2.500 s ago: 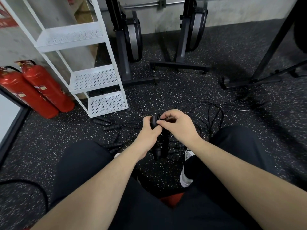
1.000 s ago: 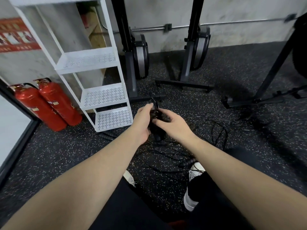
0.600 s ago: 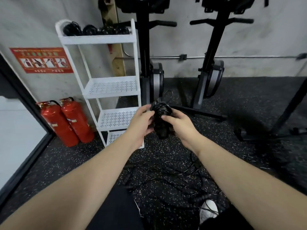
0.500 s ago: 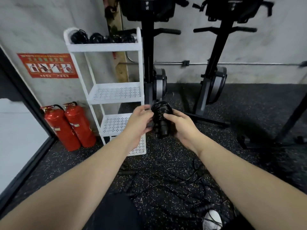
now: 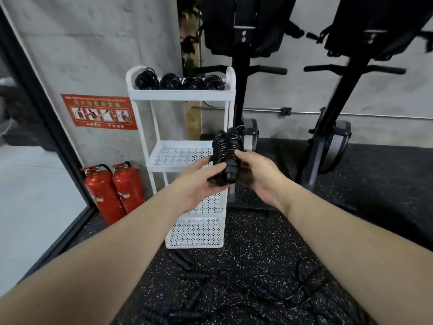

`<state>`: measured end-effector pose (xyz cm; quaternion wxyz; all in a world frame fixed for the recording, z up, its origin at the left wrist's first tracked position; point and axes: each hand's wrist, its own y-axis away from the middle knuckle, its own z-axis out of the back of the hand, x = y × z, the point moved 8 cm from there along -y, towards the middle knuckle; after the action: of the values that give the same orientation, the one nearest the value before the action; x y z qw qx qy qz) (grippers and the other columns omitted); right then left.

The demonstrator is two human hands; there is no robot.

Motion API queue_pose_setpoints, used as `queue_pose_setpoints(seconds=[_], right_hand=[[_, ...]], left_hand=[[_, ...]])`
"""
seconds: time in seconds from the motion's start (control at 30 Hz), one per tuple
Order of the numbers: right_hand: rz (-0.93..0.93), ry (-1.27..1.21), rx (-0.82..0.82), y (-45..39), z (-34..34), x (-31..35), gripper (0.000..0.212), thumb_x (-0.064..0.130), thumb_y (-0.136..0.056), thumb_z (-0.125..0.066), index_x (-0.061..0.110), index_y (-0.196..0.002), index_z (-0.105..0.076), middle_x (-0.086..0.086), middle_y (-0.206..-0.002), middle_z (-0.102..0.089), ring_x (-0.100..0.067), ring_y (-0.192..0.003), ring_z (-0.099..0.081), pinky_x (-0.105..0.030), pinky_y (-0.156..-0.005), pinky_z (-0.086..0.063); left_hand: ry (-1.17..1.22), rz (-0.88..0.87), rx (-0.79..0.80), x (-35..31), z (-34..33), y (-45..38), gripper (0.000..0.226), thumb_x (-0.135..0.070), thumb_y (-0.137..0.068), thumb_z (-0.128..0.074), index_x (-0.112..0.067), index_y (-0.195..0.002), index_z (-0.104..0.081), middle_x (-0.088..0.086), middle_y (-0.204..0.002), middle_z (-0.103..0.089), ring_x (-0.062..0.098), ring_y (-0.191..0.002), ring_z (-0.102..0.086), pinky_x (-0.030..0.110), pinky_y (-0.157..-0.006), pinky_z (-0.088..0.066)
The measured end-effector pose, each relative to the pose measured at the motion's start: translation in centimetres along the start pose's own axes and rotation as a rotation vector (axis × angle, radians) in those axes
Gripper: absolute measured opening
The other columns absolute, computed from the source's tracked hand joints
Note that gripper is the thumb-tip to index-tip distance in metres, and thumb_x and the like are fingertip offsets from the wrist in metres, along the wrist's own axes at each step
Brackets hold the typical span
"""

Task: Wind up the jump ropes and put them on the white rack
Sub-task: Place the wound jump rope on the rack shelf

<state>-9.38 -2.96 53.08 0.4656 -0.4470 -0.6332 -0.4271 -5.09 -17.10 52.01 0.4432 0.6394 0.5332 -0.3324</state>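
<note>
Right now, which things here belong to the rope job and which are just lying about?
Job:
wound rope, held between left hand and right hand
white rack
four wound ropes on its top shelf
loose ropes on floor

Lying about:
fire extinguishers
red sign
exercise machines

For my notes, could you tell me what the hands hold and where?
A wound jump rope, held by its lower handle end between left hand and right hand.

White rack [image 5: 180, 95], wound ropes [image 5: 179, 81] on top
</note>
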Motion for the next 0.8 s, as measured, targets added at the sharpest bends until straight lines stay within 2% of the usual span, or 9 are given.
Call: queue_pose_setpoints(seconds=[0.07, 0.1, 0.13, 0.3, 0.5, 0.63, 0.8], right_hand=[[-0.014, 0.011, -0.003, -1.2, -0.3, -0.1, 0.027, 0.027, -0.098, -0.064, 0.018, -0.124, -0.067, -0.003, -0.106, -0.077, -0.025, -0.099, -0.073, -0.036, -0.076, -0.061], [-0.022, 0.012, -0.006, -1.8, -0.5, -0.2, 0.027, 0.027, -0.099, -0.063, 0.019, -0.125, -0.066, -0.002, -0.104, -0.076, -0.021, -0.091, -0.072, -0.03, -0.065, -0.059], [-0.028, 0.015, -0.01, -2.5, -0.7, -0.4, 0.029, 0.027, -0.099, -0.063, 0.02, -0.127, -0.064, -0.001, -0.105, -0.075, -0.018, -0.086, -0.071, -0.027, -0.06, -0.058], [-0.063, 0.092, -0.045, -6.2, -0.3, -2.0, 0.031, 0.027, -0.099, -0.063, 0.024, -0.13, -0.06, -0.001, -0.117, -0.071, -0.019, -0.094, -0.067, -0.032, -0.076, -0.057], [-0.08, 0.181, -0.061, -11.3, 1.4, -4.2, 0.022, 0.023, -0.1, -0.061, 0.024, -0.121, -0.066, -0.003, -0.116, -0.071, -0.017, -0.091, -0.067, -0.027, -0.068, -0.057], [-0.099, 0.207, -0.045, -13.6, 2.6, -6.3, 0.021, 0.027, -0.1, -0.062, 0.02, -0.119, -0.069, -0.003, -0.109, -0.072, -0.017, -0.088, -0.066, -0.027, -0.067, -0.056], [-0.138, 0.197, -0.029, -15.4, 4.5, -8.9, 0.018, 0.025, -0.1, -0.062, 0.016, -0.113, -0.071, -0.002, -0.089, -0.07, -0.016, -0.076, -0.061, -0.029, -0.064, -0.051]], left_hand=[[0.03, -0.016, -0.029, -0.2, 1.2, -1.5, 0.057, -0.006, -0.095, -0.069, -0.013, -0.148, -0.049, 0.015, -0.116, -0.075, 0.028, -0.103, -0.075, 0.036, -0.079, -0.064], [0.042, -0.023, -0.046, -0.2, 1.8, -2.4, 0.058, -0.005, -0.095, -0.069, -0.013, -0.149, -0.048, 0.016, -0.117, -0.075, 0.028, -0.104, -0.075, 0.036, -0.079, -0.064], [0.058, -0.026, -0.066, -0.1, 2.3, -3.3, 0.059, -0.004, -0.095, -0.069, -0.012, -0.149, -0.047, 0.016, -0.118, -0.075, 0.029, -0.104, -0.075, 0.037, -0.079, -0.064], [0.097, -0.011, -0.221, 0.4, 5.6, -8.0, 0.058, -0.002, -0.095, -0.069, -0.009, -0.148, -0.047, 0.02, -0.126, -0.067, 0.034, -0.109, -0.07, 0.036, -0.071, -0.065], [-0.119, -0.047, -0.327, -0.1, 7.7, -15.0, 0.063, -0.004, -0.095, -0.071, -0.009, -0.151, -0.044, 0.014, -0.124, -0.064, 0.031, -0.107, -0.069, 0.035, -0.074, -0.064], [-0.269, -0.091, -0.387, -0.1, 7.7, -19.7, 0.058, -0.004, -0.095, -0.07, -0.009, -0.148, -0.048, 0.017, -0.123, -0.062, 0.032, -0.107, -0.068, 0.029, -0.066, -0.063], [-0.407, -0.126, -0.449, 0.0, 7.9, -24.7, 0.049, -0.003, -0.096, -0.07, -0.013, -0.14, -0.053, 0.013, -0.117, -0.056, 0.029, -0.097, -0.064, 0.028, -0.063, -0.061]])
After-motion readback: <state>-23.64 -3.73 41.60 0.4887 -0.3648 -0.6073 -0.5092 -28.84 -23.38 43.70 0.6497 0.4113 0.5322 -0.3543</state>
